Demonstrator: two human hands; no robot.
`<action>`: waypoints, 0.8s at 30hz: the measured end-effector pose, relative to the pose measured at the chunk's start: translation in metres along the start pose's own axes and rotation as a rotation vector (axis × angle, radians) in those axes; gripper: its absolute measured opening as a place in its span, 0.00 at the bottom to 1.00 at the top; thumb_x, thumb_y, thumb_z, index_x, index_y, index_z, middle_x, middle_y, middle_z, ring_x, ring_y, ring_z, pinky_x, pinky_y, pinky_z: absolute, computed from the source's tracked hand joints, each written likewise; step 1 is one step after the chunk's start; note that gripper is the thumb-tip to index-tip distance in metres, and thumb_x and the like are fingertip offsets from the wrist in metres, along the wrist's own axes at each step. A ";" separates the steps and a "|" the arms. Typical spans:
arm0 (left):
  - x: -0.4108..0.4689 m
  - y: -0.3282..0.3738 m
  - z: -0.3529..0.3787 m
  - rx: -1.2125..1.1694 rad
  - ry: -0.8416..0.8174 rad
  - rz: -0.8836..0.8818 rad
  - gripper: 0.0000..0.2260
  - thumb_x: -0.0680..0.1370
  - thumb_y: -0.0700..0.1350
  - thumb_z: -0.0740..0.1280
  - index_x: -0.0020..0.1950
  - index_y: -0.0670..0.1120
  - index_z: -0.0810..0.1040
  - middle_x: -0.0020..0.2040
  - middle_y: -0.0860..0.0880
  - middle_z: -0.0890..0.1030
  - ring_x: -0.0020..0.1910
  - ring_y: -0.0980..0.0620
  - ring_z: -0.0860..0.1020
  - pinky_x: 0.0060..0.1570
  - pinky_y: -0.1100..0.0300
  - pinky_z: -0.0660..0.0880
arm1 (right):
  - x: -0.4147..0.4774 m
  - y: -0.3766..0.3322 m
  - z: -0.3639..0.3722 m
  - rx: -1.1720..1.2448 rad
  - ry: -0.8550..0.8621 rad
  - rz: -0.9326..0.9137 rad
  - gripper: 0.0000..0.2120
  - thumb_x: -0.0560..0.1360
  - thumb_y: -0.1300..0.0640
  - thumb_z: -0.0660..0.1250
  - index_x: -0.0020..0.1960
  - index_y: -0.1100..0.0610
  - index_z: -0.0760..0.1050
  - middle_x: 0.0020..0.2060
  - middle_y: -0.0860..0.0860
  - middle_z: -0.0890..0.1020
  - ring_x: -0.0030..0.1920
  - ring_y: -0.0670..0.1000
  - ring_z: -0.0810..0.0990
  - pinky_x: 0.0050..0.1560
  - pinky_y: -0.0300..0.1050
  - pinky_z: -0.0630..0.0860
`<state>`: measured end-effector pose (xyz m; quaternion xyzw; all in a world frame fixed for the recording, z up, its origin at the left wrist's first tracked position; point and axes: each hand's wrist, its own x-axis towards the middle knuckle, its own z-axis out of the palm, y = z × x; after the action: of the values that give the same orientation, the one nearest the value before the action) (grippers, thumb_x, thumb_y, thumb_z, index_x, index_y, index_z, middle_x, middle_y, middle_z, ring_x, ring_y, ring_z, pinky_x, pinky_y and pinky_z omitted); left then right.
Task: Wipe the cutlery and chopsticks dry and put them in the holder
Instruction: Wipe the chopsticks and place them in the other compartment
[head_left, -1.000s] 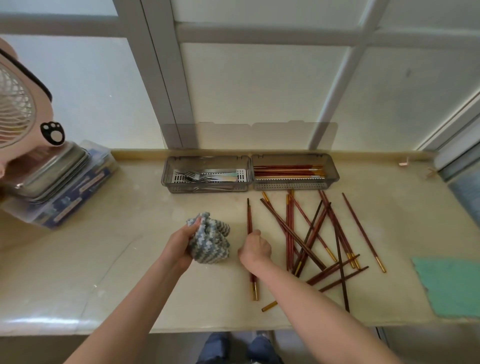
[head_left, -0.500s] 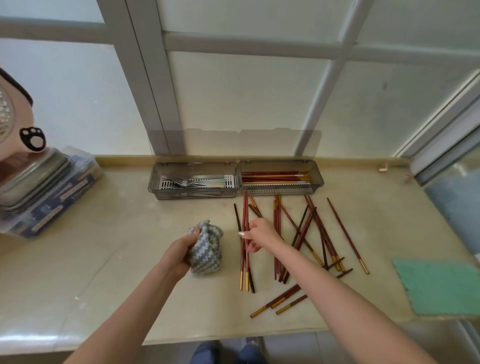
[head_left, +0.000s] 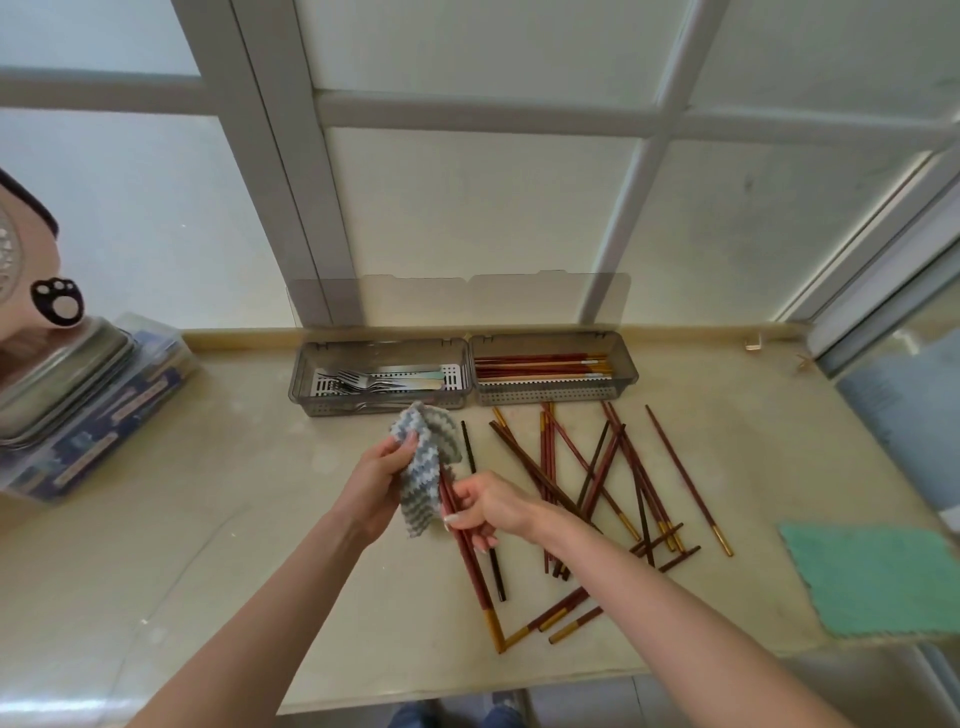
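**Chopstick tips at the wiping cloth**

Two chopsticks (head_left: 474, 574), it looks like, pinched in the right hand (head_left: 488, 506). Long axis runs from gold ends low over the desk (head_left: 260, 519) up-left into one grey cloth (head_left: 423, 467), gripped by the left hand (head_left: 379, 483), the nearer one. Loose chopsticks (head_left: 548, 457) lie to the right, overlapping, roughly fifteen. One holder (head_left: 384, 408) beyond, two compartments: forks (head_left: 358, 378) left, sticks right.
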<state>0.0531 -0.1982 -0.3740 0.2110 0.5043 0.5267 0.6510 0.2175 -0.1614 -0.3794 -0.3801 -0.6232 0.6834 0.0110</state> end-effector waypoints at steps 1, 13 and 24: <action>0.000 0.001 0.003 0.041 -0.007 -0.006 0.07 0.79 0.41 0.61 0.50 0.40 0.78 0.42 0.45 0.83 0.39 0.52 0.82 0.41 0.60 0.79 | 0.000 0.000 0.001 -0.009 -0.011 0.008 0.08 0.77 0.68 0.62 0.41 0.58 0.71 0.32 0.53 0.76 0.22 0.45 0.74 0.21 0.35 0.67; 0.021 0.042 -0.002 -0.001 0.443 0.065 0.08 0.75 0.44 0.68 0.47 0.39 0.76 0.41 0.44 0.79 0.39 0.48 0.79 0.40 0.53 0.78 | -0.011 0.016 -0.028 0.081 -0.077 0.046 0.17 0.80 0.51 0.60 0.63 0.62 0.71 0.39 0.53 0.80 0.39 0.52 0.81 0.39 0.42 0.79; 0.033 0.042 -0.016 -0.001 0.553 0.108 0.13 0.79 0.43 0.62 0.60 0.38 0.73 0.46 0.44 0.79 0.47 0.45 0.79 0.45 0.51 0.76 | -0.018 0.034 -0.035 0.217 0.030 0.028 0.10 0.81 0.58 0.59 0.56 0.60 0.77 0.31 0.50 0.73 0.26 0.44 0.67 0.26 0.36 0.60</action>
<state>0.0171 -0.1577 -0.3610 0.0854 0.6504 0.5985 0.4599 0.2638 -0.1484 -0.3971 -0.3954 -0.5401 0.7411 0.0520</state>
